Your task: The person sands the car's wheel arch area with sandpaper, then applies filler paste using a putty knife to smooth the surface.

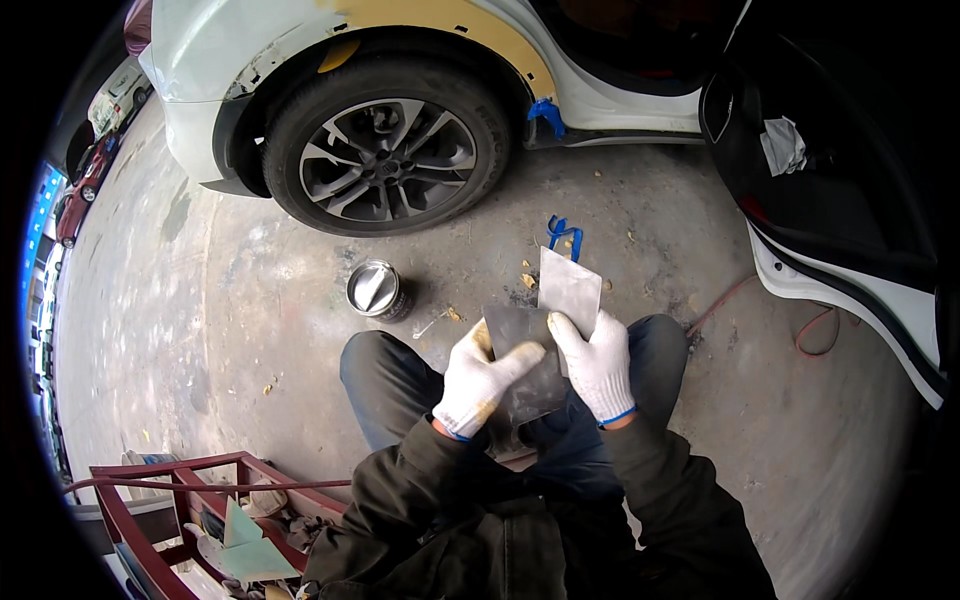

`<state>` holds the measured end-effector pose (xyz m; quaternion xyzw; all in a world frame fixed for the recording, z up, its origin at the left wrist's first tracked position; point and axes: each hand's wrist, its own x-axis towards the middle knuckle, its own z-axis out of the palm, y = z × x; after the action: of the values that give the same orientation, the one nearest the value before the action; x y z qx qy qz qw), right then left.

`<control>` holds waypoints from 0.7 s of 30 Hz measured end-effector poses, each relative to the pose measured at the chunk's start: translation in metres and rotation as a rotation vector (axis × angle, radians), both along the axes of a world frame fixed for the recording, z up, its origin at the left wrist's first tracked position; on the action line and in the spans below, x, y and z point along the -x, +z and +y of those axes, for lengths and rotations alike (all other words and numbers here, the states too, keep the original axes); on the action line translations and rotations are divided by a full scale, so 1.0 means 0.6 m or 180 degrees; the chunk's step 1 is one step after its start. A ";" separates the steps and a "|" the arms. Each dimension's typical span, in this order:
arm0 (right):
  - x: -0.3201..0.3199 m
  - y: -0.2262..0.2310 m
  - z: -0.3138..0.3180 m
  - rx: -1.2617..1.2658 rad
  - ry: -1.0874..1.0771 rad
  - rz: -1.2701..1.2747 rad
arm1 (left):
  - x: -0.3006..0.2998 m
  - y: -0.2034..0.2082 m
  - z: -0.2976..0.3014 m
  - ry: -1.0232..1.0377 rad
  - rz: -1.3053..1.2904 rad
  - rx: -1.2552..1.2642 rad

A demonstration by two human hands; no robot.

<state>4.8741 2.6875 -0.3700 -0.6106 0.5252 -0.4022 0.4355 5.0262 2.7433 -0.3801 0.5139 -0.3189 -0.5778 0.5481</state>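
Over there, the gloved left hand (pixel 482 378) grips a dark grey plate (pixel 515 325), thumb lying across its face; the gloved right hand's fingers pinch a pale grey sheet (pixel 571 285), which juts beyond them toward eleven o'clock.

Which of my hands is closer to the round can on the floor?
Left. Your left hand is to the right of the can; your right hand is farther right, past the left one.

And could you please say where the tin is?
In the head view, the tin stands on the floor left of centre, between wheel and left knee.
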 end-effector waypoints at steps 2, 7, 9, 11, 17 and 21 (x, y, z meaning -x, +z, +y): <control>-0.002 -0.010 0.004 0.0190 -0.0065 0.0211 | 0.009 -0.003 0.003 -0.0034 -0.0619 0.0072; 0.011 0.005 -0.001 -0.0089 -0.0796 -0.0029 | 0.003 -0.001 0.004 0.0329 0.0018 0.0019; 0.032 -0.003 -0.012 -0.0127 -0.0641 -0.0744 | -0.004 0.001 0.000 0.0491 -0.0034 -0.0065; 0.017 0.077 0.013 -0.2133 -0.0991 -0.1179 | -0.010 -0.008 -0.001 0.0543 0.0105 0.0093; 0.042 0.004 0.011 -0.2776 0.0585 -0.2224 | -0.009 0.002 0.001 0.0278 -0.0045 0.0055; 0.019 -0.002 0.017 -0.1471 0.0439 -0.1318 | 0.001 -0.009 0.006 0.0257 -0.0205 0.0127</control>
<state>4.8626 2.6976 -0.3710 -0.4348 0.4602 -0.3575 0.6865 5.0255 2.7469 -0.3854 0.5336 -0.3270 -0.5319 0.5705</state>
